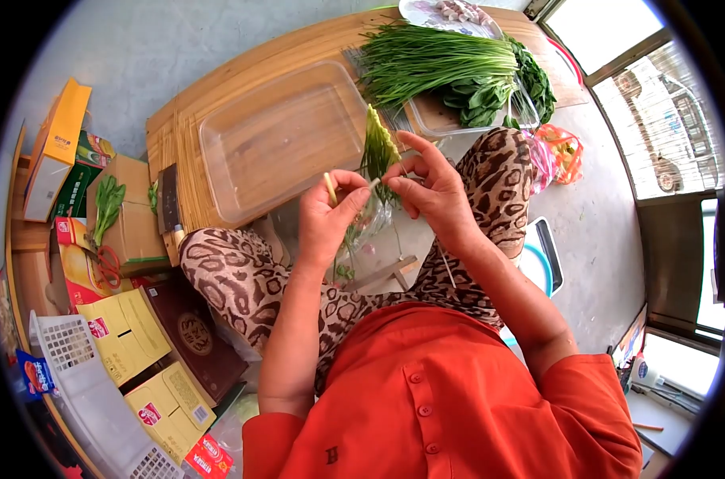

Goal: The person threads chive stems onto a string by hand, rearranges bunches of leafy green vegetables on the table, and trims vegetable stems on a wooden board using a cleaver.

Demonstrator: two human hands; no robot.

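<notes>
Between my two hands hangs a bunch of chives (380,156), its pale cut ends in a row at the top and its green leaves trailing below. My left hand (330,206) pinches a short pale stem end, with a yellowish ring on one finger. Close by, my right hand (434,191) grips a thin pale skewer (448,267), whose tail shows below the wrist. Exactly how the stems join the skewer is hidden by the fingers. A larger pile of chives (442,64) lies at the back, beside dark leafy greens (474,102).
A clear plastic tub (219,180) sits on the wooden table (242,84), beside many loose skewers (191,152) and a cleaver (169,199). Behind is a plate of meat (414,12). Boxes (131,339) and scissors (108,266) are on the left. Bags (566,152) lie right.
</notes>
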